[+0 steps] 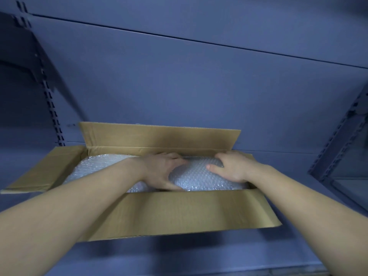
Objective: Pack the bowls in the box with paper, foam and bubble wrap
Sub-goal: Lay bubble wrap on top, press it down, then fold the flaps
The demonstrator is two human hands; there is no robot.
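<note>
Step in hand: seating a bubble-wrapped bundle [199, 177] in the right half of the box [179, 214]. Probably a bowl inside, but it's hidden. The left hand [164, 171] grips the bundle's left side, thumb along the near edge, fingers curled over the far side. The right hand [233, 168] grips the right side, thumb on top. Next, I'd guess: press it level, then let go. A second wrapped bundle [95, 166] fills the left half, so it's a tight fit. Box flaps open, on a blue shelf [199, 255].
</note>
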